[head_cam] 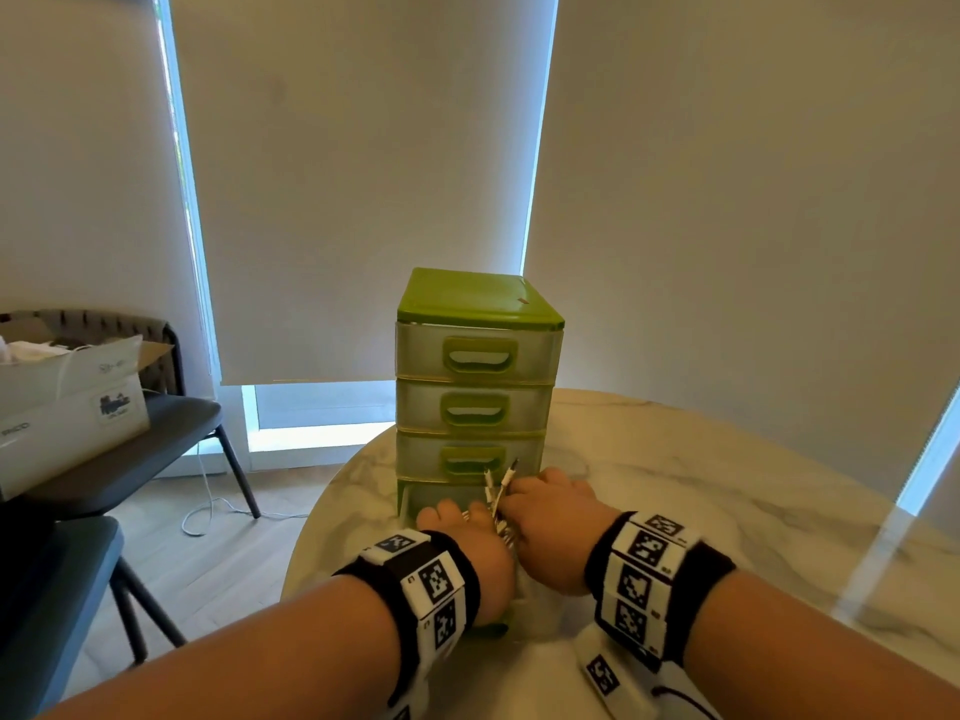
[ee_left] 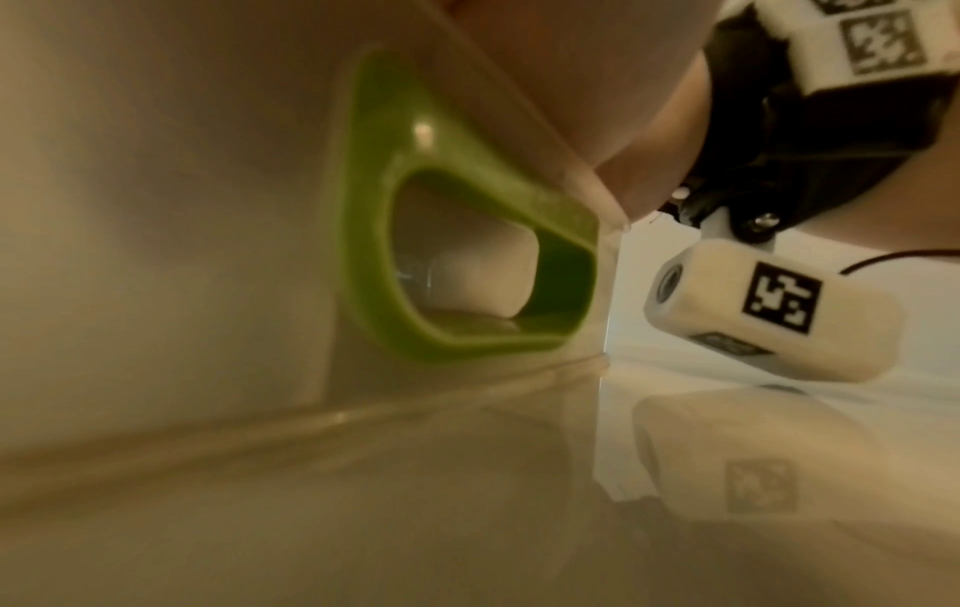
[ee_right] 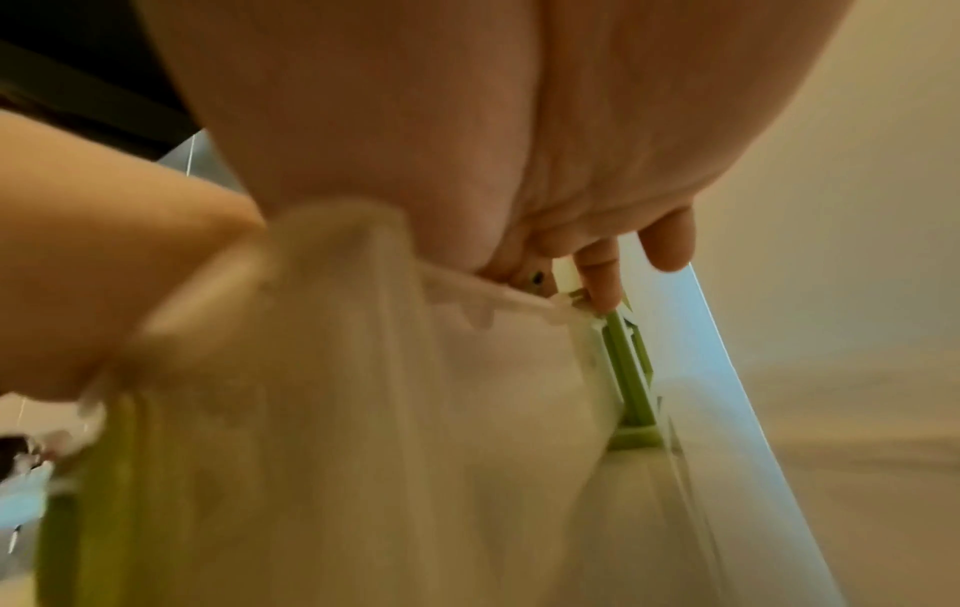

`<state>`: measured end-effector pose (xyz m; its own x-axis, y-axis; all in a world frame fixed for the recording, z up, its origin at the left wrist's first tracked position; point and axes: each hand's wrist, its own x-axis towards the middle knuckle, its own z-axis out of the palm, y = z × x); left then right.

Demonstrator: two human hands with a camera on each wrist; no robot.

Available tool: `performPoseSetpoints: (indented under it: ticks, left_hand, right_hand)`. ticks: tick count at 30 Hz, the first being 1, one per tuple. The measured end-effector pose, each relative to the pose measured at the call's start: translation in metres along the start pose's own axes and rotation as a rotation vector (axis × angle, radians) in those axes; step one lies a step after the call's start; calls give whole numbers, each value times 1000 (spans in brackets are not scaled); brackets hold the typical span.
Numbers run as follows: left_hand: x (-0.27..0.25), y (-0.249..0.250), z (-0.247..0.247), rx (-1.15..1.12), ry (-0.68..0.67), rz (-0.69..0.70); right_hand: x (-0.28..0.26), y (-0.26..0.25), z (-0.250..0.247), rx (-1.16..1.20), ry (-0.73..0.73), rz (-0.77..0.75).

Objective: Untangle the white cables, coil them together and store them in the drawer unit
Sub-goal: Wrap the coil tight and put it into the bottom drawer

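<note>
The green-topped, translucent plastic four-drawer unit (head_cam: pixel 475 387) stood upright on the round, white marble-pattern bench (head_cam: pixel 675 459), near its far edge. Its three upper drawers were closed. The bottom drawer (head_cam: pixel 441 498) was pulled out toward the person, and both hands sat over it.

The right hand (head_cam: pixel 553 517) held the bundle of white cables (head_cam: pixel 498 493) in a curled grip; several plug ends stood up out of the fist, in front of the third drawer's green handle. The bundle was above the open bottom drawer, between the two hands. The left hand (head_cam: pixel 467 537) lay just beside it, its fingers reaching down into the drawer; whether its grip held the cables or the drawer wall could not be told, since the fingertips were hidden. In the left wrist view, the green handle (ee_left: pixel 467 263) of the open drawer front filled the frame at close range. The right wrist view was blurred; it showed fingers (ee_right: pixel 602 279) at the drawer unit's green frame.

Both wrists wore black bands carrying white marker blocks. To the left, off the bench, a dark chair (head_cam: pixel 156 439) carried an open cardboard box (head_cam: pixel 67 402), and a loose white cord (head_cam: pixel 208 506) trailed across the wooden floor. Closed roller blinds (head_cam: pixel 363 174) covered the windows behind the unit.
</note>
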<state>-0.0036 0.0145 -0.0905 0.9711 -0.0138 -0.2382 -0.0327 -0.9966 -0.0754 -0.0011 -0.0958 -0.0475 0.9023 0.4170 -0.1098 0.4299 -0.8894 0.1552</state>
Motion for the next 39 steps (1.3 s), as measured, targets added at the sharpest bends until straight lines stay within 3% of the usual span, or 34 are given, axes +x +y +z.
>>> performPoseSetpoints:
  ticks: [4,6,10,15,21,32,39]
  left_hand:
    - [-2,2,-3,-41,8,-76]
    - [-5,3,-6,-58,13,-100]
    - [-4,3,-5,-29,0,-110]
    - [-4,2,-5,-17,6,-93]
    - [-7,-1,-10,5,-6,-68]
    - [7,-5,0,5,-15,-30]
    - [1,-4,-3,-73,-20,-48]
  right_hand:
    - [-6,4,-4,242,267,80]
    - [-6,6,-1,388,317,57]
    - [-2,1,-1,498,286,41]
    - [-1,-1,-3,422,224,17]
    - [0,-2,2,505,220,-9]
    - [20,-6,-5,288,-30,-184]
    - [21,-8,-9,143,-106,-42]
